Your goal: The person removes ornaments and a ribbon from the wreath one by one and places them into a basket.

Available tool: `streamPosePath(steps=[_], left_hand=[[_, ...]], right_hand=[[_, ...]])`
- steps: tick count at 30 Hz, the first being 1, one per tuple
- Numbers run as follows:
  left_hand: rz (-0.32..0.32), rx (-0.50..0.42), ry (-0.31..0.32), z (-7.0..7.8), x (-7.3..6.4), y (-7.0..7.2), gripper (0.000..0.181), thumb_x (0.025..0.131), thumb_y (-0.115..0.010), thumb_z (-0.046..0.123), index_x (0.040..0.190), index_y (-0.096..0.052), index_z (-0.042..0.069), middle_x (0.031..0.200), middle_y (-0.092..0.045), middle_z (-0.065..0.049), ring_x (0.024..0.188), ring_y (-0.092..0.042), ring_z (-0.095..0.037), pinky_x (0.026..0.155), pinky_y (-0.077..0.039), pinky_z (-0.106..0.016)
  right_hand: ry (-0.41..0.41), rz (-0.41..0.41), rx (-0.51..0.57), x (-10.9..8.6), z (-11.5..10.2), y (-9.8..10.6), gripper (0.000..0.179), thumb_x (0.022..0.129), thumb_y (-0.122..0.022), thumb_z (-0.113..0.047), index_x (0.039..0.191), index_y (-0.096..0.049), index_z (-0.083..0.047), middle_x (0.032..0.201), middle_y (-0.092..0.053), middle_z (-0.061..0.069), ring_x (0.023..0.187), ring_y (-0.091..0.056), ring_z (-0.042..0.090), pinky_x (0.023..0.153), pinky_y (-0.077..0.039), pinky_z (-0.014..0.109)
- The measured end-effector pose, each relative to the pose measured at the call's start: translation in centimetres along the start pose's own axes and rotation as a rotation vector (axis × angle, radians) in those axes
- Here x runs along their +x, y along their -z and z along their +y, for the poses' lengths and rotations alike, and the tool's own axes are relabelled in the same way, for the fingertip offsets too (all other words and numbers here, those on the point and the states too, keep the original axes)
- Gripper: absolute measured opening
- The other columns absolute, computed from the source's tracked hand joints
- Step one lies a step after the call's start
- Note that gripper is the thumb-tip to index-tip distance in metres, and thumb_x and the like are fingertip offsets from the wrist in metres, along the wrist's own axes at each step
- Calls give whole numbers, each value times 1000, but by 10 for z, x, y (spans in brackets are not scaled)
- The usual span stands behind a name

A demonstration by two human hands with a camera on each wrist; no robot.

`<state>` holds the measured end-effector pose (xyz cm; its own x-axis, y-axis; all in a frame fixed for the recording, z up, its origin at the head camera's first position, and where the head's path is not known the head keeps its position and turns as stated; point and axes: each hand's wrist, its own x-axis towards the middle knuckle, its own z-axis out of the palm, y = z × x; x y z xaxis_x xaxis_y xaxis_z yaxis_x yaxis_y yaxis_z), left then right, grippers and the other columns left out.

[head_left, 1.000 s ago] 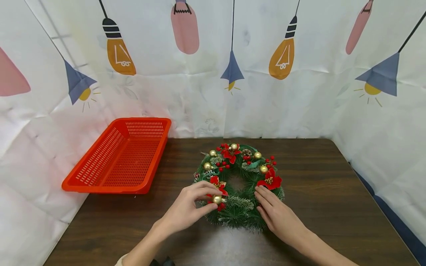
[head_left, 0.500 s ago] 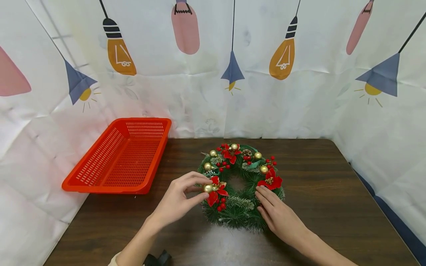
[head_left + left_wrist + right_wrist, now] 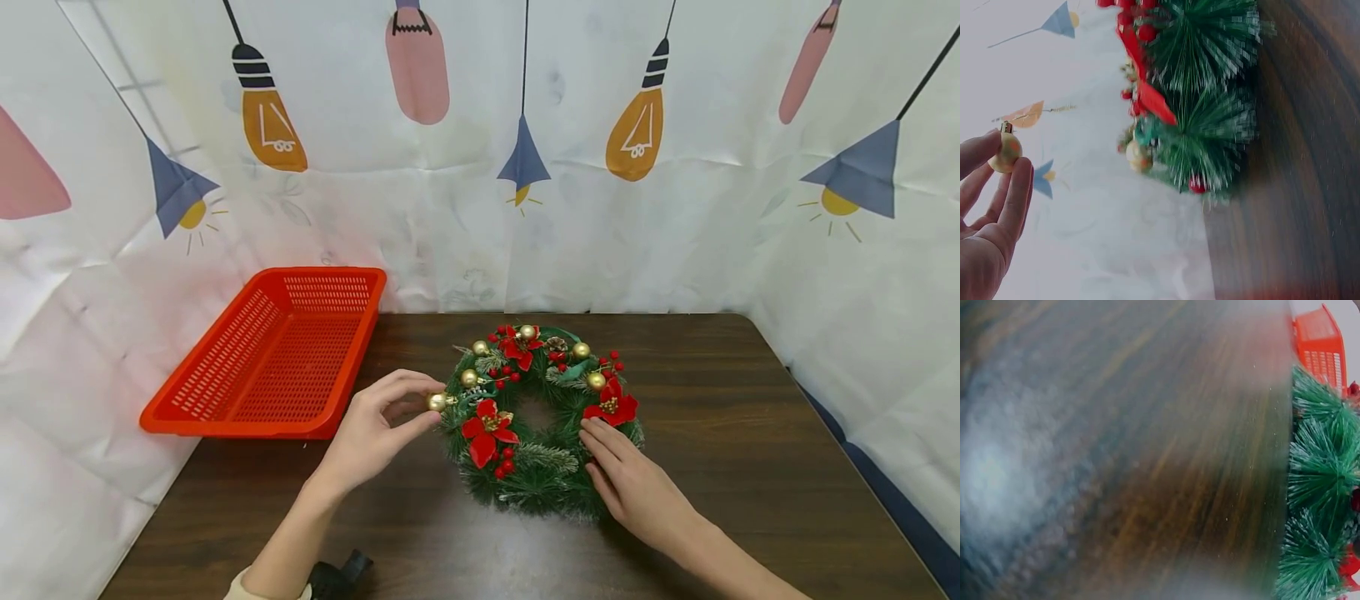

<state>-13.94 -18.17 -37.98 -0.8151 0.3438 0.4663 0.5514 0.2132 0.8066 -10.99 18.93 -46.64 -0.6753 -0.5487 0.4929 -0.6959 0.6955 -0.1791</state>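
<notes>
Just off the left edge of the wreath (image 3: 542,492), my left hand (image 3: 375,429) pinches a small gold ball (image 3: 437,402) between thumb and fingers; the left wrist view shows ball and wreath apart. On the wreath's right near side, my right hand (image 3: 636,492) grips nothing: its fingers lie fairly straight against it, at the near edge of the right red flower (image 3: 621,408). How hard they press, I cannot tell. The wreath lies flat on the dark wooden table (image 3: 735,425), near the middle, with the left red flower (image 3: 482,447) and some red berries (image 3: 507,465) on its left near side, and more gold balls (image 3: 468,378) around its left, far and right parts. As I judge it, the ball is the main risk: it is round and looks smooth, so a slack pinch could let it drop and roll across the table, while too hard a squeeze could shoot it out of my fingers. A careless swing back toward the wreath might snag a neighbouring ball, and a shove from my right hand could slide or turn the whole ring. Farther left sits the red basket (image 3: 238,428), seemingly reaching past the table's left edge, so a knock might tip it. Behind everything hangs the white curtain (image 3: 450,225).
</notes>
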Motion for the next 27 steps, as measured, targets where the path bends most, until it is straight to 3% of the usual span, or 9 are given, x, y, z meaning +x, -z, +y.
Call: streamPosePath(steps=[7,13,18,23,27], left_hand=[[68,36,56,-7,0,19,33,89,-78,-3,119,-74,8,119,-67,-6,100,-68,-22,88,-57,-27],[116,42,125,-15,-2,33,32,90,-78,-1,120,-73,9,120,-67,-7,104,-66,-20,91,-55,-26],[137,76,149,-22,-2,43,31,91,-78,2,121,-73,7,119,-67,-8,104,-66,-19,91,-55,-23],[178,159,183,-29,-3,54,30,93,-78,9,122,-73,9,118,-67,-5,104,-63,-14,91,-53,-18],[207,194,206,-33,-4,62,31,93,-79,12,123,-73,10,119,-68,-5,105,-63,-13,90,-52,-16]], right_hand=[[-15,8,7,0,7,2,54,85,-80,-5,134,-62,8,144,-56,22,135,-52,37,96,-52,50],[-82,-4,13,0,11,4,48,90,-76,-6,134,-63,7,146,-55,21,136,-50,37,100,-50,52],[-118,-14,8,4,5,5,49,96,-72,-17,139,-61,4,149,-53,18,140,-47,34,106,-45,53],[-99,-43,-8,9,-3,3,56,100,-68,-30,145,-56,2,153,-49,17,143,-44,32,118,-32,45],[-107,-70,-29,10,-6,2,58,100,-68,-31,145,-55,3,153,-49,17,144,-42,31,117,-33,46]])
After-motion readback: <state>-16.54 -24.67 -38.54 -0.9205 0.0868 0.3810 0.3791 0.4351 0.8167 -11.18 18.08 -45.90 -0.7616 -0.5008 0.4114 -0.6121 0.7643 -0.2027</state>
